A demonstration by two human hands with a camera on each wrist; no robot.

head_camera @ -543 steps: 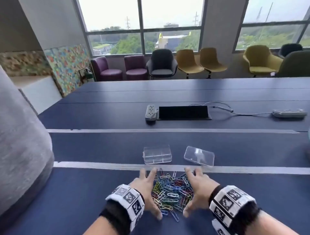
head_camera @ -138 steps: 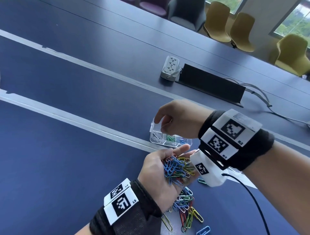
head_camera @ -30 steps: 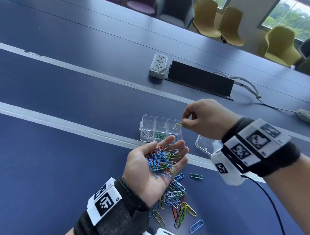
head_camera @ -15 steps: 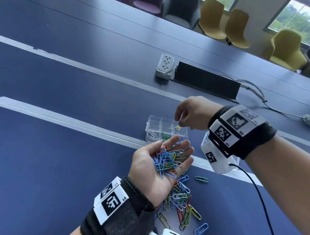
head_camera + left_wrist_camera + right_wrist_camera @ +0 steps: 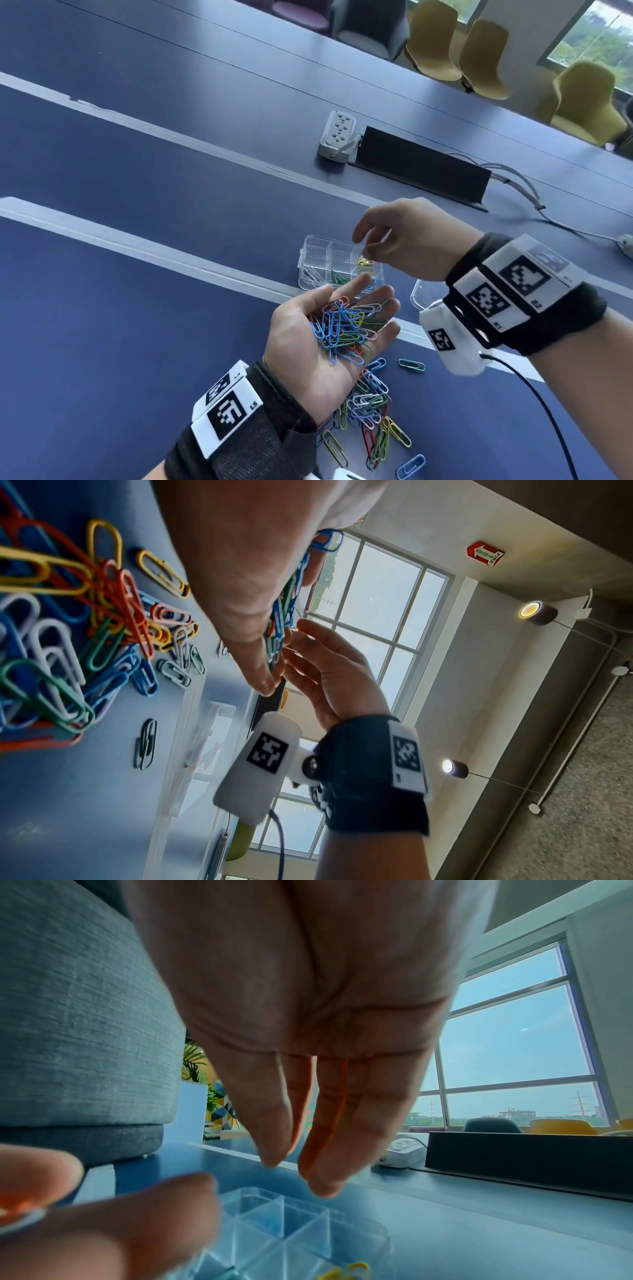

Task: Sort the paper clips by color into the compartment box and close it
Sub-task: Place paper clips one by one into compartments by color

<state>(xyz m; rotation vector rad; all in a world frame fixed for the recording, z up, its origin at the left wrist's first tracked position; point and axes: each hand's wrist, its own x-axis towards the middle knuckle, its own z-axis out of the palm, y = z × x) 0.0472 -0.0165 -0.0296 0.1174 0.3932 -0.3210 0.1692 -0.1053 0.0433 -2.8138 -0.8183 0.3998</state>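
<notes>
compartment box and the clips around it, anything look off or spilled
Nothing looks damaged or spilled by accident. The compartment box sits upright and open, with white, green and yellow clips in separate cells. Its lid lies apart on the table. Unsorted mixed clips fill the left hand and a loose pile on the table, expected mid-sort.

Clear compartment box [image 5: 329,255] on navy table [image 5: 137,342] with pale grey stripes; white, green, yellow paper clips [image 5: 365,262] inside; mostly blue clips [image 5: 339,330] in left palm; mustard chairs [image 5: 483,58] far right.
</notes>
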